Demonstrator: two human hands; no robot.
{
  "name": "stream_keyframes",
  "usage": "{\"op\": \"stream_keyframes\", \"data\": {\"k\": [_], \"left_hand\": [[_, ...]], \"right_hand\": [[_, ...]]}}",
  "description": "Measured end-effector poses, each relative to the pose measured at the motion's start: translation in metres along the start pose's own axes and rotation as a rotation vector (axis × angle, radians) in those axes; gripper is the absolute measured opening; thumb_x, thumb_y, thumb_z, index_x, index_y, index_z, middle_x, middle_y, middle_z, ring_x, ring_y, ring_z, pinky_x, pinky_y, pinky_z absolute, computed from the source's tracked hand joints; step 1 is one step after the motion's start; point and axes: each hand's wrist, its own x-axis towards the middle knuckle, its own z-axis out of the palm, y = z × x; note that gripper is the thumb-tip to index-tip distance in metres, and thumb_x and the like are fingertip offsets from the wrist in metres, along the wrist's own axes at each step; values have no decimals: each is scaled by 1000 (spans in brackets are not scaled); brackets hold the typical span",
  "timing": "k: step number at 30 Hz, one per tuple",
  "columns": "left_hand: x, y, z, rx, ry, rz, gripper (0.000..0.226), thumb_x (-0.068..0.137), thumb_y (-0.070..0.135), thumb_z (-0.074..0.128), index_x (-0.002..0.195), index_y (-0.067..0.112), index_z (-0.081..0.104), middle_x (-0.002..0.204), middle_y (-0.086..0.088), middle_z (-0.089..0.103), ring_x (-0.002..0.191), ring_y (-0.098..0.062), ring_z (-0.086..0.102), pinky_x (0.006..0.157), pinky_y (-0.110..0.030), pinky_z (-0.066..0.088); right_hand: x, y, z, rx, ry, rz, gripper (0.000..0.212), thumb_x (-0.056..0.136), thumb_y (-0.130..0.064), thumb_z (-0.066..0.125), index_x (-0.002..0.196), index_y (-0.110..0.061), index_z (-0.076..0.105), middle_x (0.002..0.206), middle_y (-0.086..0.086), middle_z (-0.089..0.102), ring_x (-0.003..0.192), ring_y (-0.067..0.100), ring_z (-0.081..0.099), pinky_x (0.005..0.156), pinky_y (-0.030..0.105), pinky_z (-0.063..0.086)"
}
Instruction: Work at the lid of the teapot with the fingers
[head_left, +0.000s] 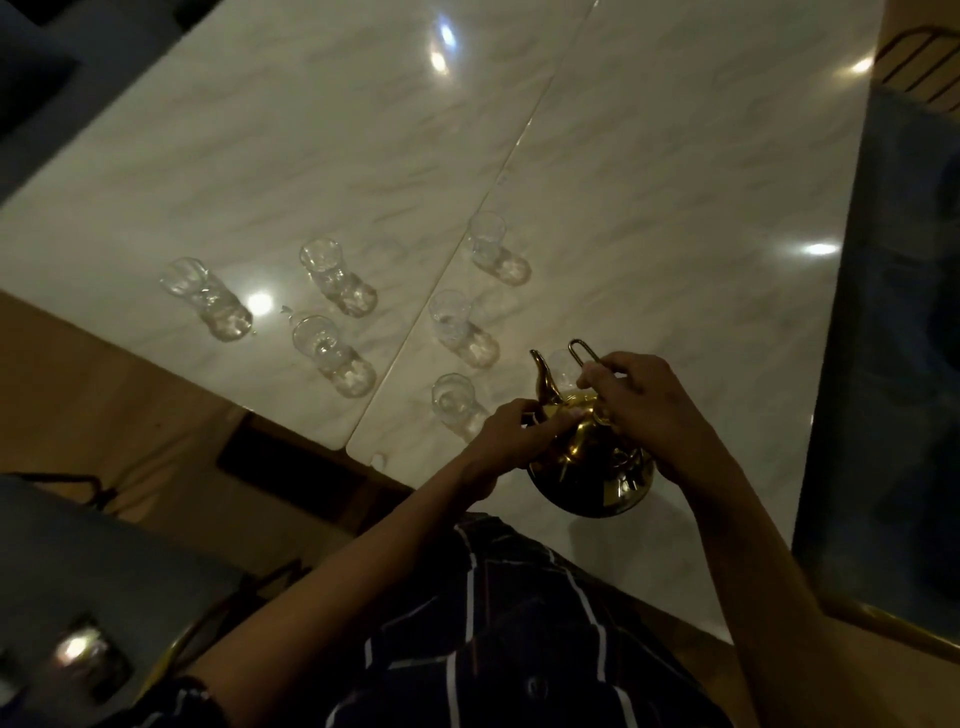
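Note:
A shiny gold teapot (592, 473) stands on the white marble table (649, 208) near its front edge, spout pointing away. My right hand (644, 405) grips the thin wire handle at the pot's top. My left hand (519, 431) pinches the lid area beside the spout. Several small clear tea glasses stand to the left and beyond; the nearest glass (454, 402) is just left of my left hand, and another glass (563, 364) shows behind the spout.
More glasses stand further left, such as the far-left glass (205, 296). A seam (467, 239) divides the two tabletops. A dark blue chair (893, 364) borders the table on the right, and a grey seat (104, 561) sits at lower left.

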Motion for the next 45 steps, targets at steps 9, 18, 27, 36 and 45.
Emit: {"op": "stream_keyframes", "data": {"k": [9,18,27,36,45], "left_hand": [[-22,-22,-17,-137,111,4,50,88,63,70,116,22,73,106,0,79,92,-10,78,76,-29,63],[-24,-40,-13,-231,130,-88,58,80,71,72,114,25,75,107,3,80,98,-13,77,95,-48,62],[-24,-46,-8,-279,127,-127,65,84,66,72,125,16,70,117,-2,77,105,-16,74,93,-45,62],[-27,-45,-3,-277,127,-125,64,87,63,71,129,16,68,121,-3,75,108,-18,72,95,-46,61],[-26,-48,3,-275,122,-121,80,73,73,73,128,16,68,121,-3,75,109,-18,73,94,-46,61]], "right_hand": [[9,-17,27,-117,-132,-139,30,96,-38,55,87,-18,74,90,2,71,78,16,72,80,48,60],[12,-22,40,-258,-203,-206,32,98,-38,53,91,-16,75,89,1,70,77,11,69,81,41,58],[12,-20,44,-304,-208,-220,32,98,-37,54,93,-15,77,90,1,67,88,17,67,80,34,53],[9,-14,41,-290,-201,-230,34,98,-37,52,99,-12,76,89,0,67,86,14,66,74,31,52],[6,-10,36,-287,-192,-239,32,98,-37,54,97,-15,76,83,-3,63,90,17,66,76,31,51]]}}
